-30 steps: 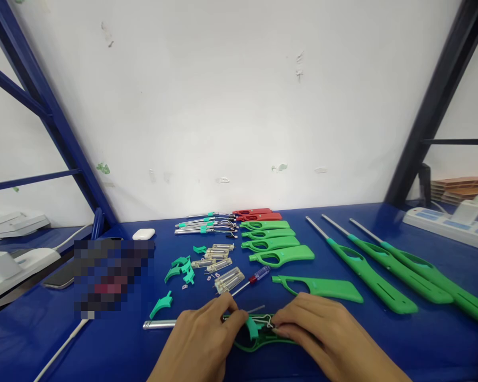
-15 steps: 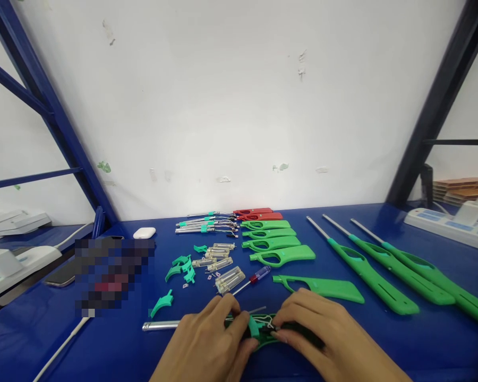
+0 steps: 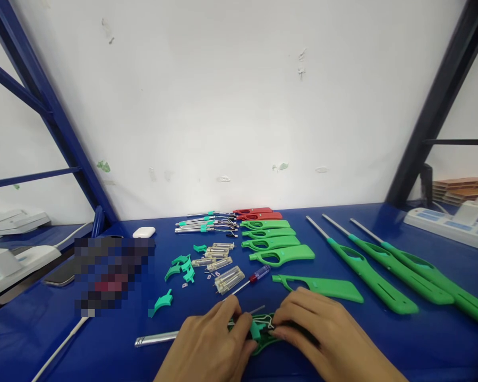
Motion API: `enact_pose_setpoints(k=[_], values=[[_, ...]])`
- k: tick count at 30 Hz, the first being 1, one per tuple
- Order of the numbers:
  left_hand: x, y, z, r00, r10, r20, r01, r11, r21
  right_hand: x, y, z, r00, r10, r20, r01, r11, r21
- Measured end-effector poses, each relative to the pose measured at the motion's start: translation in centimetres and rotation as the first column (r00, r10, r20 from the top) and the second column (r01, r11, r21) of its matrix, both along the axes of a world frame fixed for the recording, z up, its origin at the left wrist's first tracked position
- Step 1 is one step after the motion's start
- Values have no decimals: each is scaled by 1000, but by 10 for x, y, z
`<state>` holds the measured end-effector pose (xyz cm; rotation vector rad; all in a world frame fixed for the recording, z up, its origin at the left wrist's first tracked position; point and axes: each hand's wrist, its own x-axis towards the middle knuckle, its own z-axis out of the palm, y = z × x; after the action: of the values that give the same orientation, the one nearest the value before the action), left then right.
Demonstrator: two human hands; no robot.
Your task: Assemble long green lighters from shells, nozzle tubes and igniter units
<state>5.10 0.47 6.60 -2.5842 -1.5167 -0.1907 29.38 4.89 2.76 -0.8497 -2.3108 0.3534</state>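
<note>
At the front of the table my left hand (image 3: 209,337) is closed around the green half shell of a long-nosed lighter (image 3: 267,347). Its thumb and fingers press by a teal trigger (image 3: 255,331) that sits in the shell. From beneath this hand a silver metal tube (image 3: 155,338) sticks out to the left. My right hand (image 3: 322,331) covers the handle end of the same shell, fingertips pinched at a small black part (image 3: 269,329) with pale wires (image 3: 266,319). Much of the shell's inside is hidden by the fingers.
Several loose teal triggers (image 3: 163,301), clear fuel tanks (image 3: 229,278) and a screwdriver (image 3: 258,274) lie beyond my hands. Green half shells (image 3: 282,254) and wired tubes (image 3: 203,228) are farther back. Long lighters (image 3: 376,273) lie right; a phone (image 3: 61,273) lies left.
The metal tube's free end has shifted left and slightly down, so it tilts more. Both hands keep nearly the same place and grip on the lighter.
</note>
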Motion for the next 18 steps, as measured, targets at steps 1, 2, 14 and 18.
enact_pose_setpoints(k=[1, 2, 14, 18], values=[[0, 0, 0, 1000, 1, -4, -1, 1000, -2, 0, 0, 0, 1000, -2, 3, 2, 1000, 11], [1, 0, 1, 1000, 1, -8, -1, 1000, -5, 0, 0, 0, 1000, -6, 5, 6, 1000, 22], [3, 2, 3, 995, -21, -99, 17, 999, -42, -7, -1, 3, 1000, 13, 21, -14, 998, 63], [2, 1, 1, 991, -58, -122, 55, 998, -30, -7, -2, 3, 997, -7, 73, 3, 999, 44]])
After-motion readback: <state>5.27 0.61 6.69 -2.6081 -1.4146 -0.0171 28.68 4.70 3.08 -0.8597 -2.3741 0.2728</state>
